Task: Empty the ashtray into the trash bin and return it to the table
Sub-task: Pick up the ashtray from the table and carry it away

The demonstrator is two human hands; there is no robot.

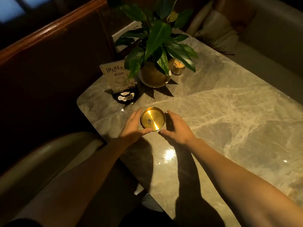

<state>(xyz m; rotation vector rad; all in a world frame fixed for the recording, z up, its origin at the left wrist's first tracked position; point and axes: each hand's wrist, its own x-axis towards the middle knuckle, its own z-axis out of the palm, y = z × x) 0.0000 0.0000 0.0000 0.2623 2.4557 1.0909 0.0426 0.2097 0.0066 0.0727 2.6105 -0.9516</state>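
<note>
Flanking hands: left hand and right hand cup the ashtray from either side, fingers spread and curved.
Grip: left thumb touches the near rim; right fingers sit just beside the rim, contact unclear; neither hand is clenched.
Ashtray: round, gold, upright on the marble table, near its left edge; a small dark speck of ash lies in the middle.
Far left corner: potted plant on a white saucer, table sign reading "09" beside it, small glass jar behind the pot.
Seating: cushioned benches at both ends.
</note>
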